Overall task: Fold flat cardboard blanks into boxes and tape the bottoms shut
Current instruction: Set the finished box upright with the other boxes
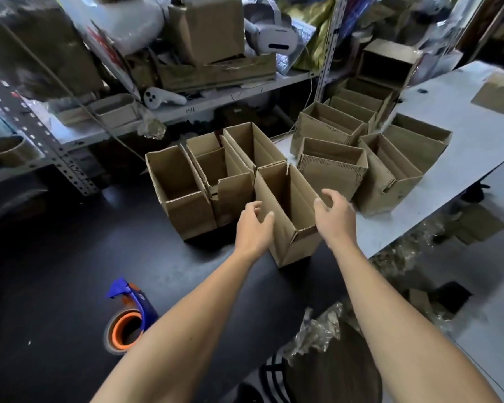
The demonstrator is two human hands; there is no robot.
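Observation:
An open-topped cardboard box [285, 228] stands upright on the dark table [56, 286], nearest to me. My left hand [252, 225] is at its left wall, fingers loosely curved, thumb near the rim. My right hand [333, 212] hovers at its right rim with fingers relaxed and spread; neither hand grips it. Three more folded boxes [186, 193] stand just behind and to the left. A tape dispenser [128, 318] with a blue handle and an orange roll lies on the table at lower left.
Several folded boxes [390, 167] crowd the white table [448, 117] at right. Metal shelving [186, 109] behind holds cartons, a headset and a controller. Crumpled plastic wrap [317, 333] and a dark bundle lie by my right forearm.

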